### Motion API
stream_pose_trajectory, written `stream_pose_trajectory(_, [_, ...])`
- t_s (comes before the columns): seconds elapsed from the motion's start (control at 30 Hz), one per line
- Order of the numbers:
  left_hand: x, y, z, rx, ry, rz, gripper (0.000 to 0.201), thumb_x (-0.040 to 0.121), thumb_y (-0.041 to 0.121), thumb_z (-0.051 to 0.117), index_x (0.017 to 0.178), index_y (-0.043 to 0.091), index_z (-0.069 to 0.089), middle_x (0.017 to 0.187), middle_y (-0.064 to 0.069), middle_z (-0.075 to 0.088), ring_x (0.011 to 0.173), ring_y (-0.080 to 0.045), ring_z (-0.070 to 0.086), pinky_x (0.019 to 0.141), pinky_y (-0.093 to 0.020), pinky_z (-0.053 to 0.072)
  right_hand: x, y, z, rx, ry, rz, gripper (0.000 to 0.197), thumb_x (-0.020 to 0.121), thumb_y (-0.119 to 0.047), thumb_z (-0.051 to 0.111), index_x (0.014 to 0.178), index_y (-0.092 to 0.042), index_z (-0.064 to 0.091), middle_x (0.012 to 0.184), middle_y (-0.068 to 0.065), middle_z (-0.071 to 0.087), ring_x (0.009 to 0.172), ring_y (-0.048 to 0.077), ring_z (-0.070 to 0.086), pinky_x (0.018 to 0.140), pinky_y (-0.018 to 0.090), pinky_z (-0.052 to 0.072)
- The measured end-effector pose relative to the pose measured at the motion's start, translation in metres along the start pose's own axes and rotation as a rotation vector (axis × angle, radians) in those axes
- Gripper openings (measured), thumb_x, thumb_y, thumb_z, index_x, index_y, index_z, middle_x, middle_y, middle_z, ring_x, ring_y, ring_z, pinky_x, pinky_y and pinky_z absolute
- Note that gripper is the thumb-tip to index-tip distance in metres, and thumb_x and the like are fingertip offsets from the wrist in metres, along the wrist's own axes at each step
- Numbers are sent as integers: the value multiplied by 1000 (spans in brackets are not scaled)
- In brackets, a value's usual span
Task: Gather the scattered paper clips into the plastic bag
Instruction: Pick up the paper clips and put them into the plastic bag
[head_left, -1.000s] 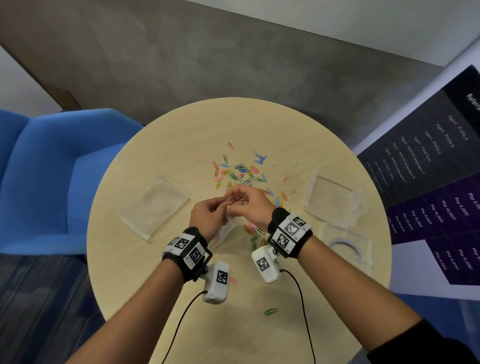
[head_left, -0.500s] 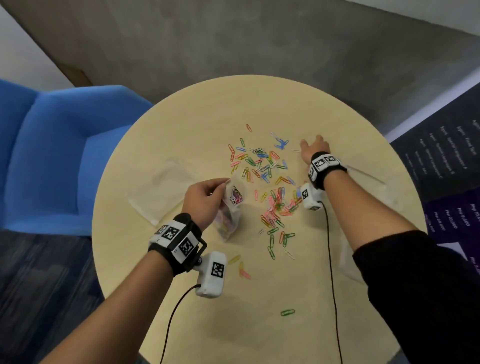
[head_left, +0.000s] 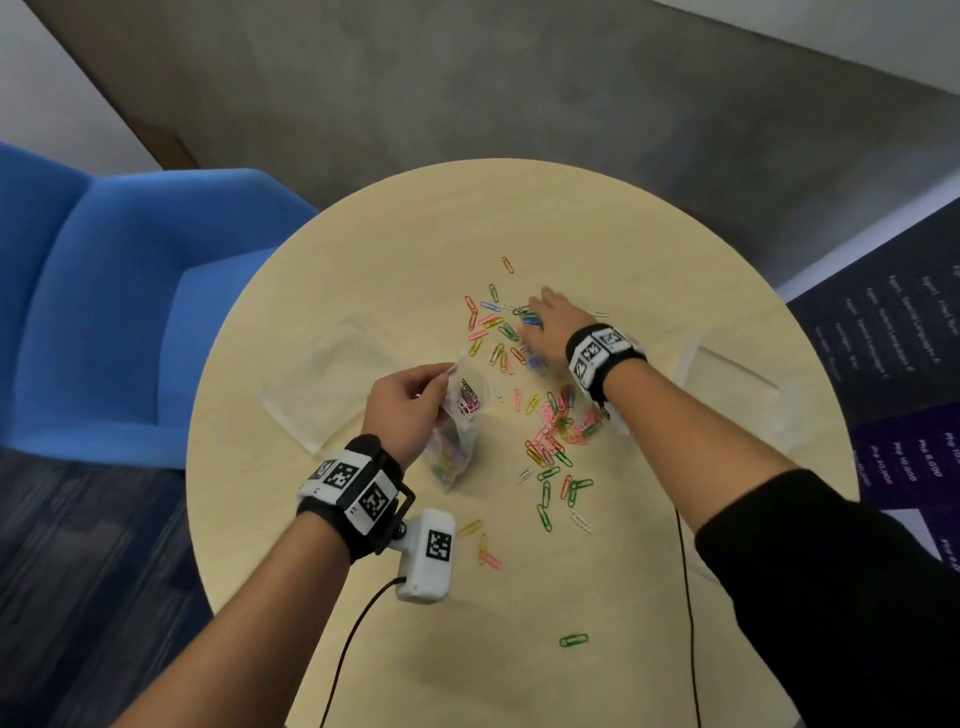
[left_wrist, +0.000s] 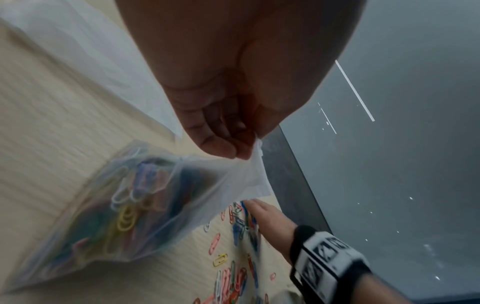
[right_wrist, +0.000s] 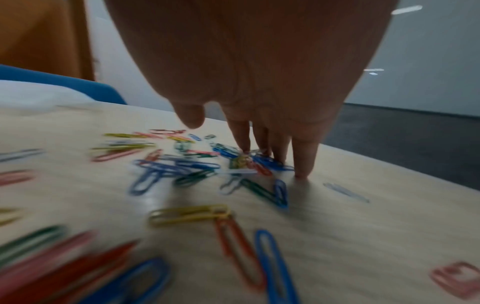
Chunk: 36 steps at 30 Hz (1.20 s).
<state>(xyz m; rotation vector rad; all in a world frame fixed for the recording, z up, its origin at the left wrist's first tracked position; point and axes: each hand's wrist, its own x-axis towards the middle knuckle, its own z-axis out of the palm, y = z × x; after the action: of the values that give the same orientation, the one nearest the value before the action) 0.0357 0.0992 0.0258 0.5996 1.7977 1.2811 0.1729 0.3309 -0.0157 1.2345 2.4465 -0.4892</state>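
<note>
Clear plastic bag (head_left: 457, 431) held at its top edge; coloured paper clips (head_left: 550, 426) pressed on the round pale wooden counter (head_left: 363, 649).

The bag's upper edge is pinched in the curled grip of the left hand (head_left: 408, 410), and the clip-filled bottom is rested on the counter. The right hand (head_left: 553, 322) is laid with straight fingers (right_wrist: 305, 156) onto the far cluster of scattered clips, nothing being enclosed. More clips are spread between the hands and nearer, one green clip (head_left: 573, 640) lying apart. Flat clear plastic sheets (head_left: 327, 387) are seen at the left, and a blue armchair (head_left: 104, 312) beyond the edge.
</note>
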Motion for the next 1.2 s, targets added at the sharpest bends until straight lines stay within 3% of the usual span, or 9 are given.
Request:
stream_pose_trajectory(0.13, [0,1,5,22,14,-42,21,95,15,57,106,18,75,79,3,74,61,-8,63,72,-31,56,-38,-5,25,-112,60,-36,56,97,-34,46,148,-19,30,156,12,26,138,34,30,110,45,37])
stream_pose_trajectory(0.27, [-2,7,10,45,-7,-44,21,95,16,57,107,16,75,86,-1,75,70,-15,66,77,-34,57,-59,-10,34,-190,191,-83,32,94,-2,45,121,-8,60,116,12,57,108,28,52,90,35,47])
stream_pose_trajectory(0.47, [-2,11,13,59,-19,-64,21,95,15,57,107,14,74,80,0,73,63,-14,61,72,-31,54,-75,-4,24,-55,117,6,26,92,-2,52,107,-12,72,100,11,68,90,28,65,81,31,54])
stream_pose_trajectory(0.57, [-2,13,16,35,-30,-72,22,95,12,56,109,11,73,73,1,70,60,-13,58,67,-28,51,-82,6,20,365,212,150,22,88,-5,65,105,-13,75,103,9,73,91,23,69,88,29,55])
stream_pose_trajectory(0.63, [-2,15,18,25,-35,-71,21,95,12,57,109,10,73,71,1,69,60,-13,59,66,-27,52,-90,6,13,808,234,199,22,84,-4,71,106,-5,74,102,12,73,85,21,71,80,25,57])
stream_pose_trajectory(0.73, [-1,14,21,32,-31,-69,21,95,12,56,109,10,73,70,1,68,57,-10,58,65,-25,52,-108,-9,-9,1499,72,161,30,82,6,69,112,7,65,108,25,68,88,29,70,80,30,59])
stream_pose_trajectory(0.83, [0,14,23,34,-38,-65,22,96,12,56,109,9,73,68,2,67,50,-4,56,59,-20,49,-117,-29,-26,1736,-99,92,29,87,10,59,116,14,58,101,20,67,88,27,69,80,26,59])
stream_pose_trajectory(0.97, [2,15,24,33,-49,-60,23,96,11,55,110,6,72,67,-1,66,52,-7,55,62,-23,52,-120,-54,-22,1611,-267,97,30,87,13,58,116,18,56,98,22,66,86,27,70,78,28,59])
stream_pose_trajectory(1.2, [-1,14,25,136,-91,39,25,96,13,53,112,8,72,79,-6,73,57,-8,60,58,-16,51,-110,-82,-19,898,-186,63,34,84,10,59,115,-2,69,111,14,69,97,25,69,88,38,57])
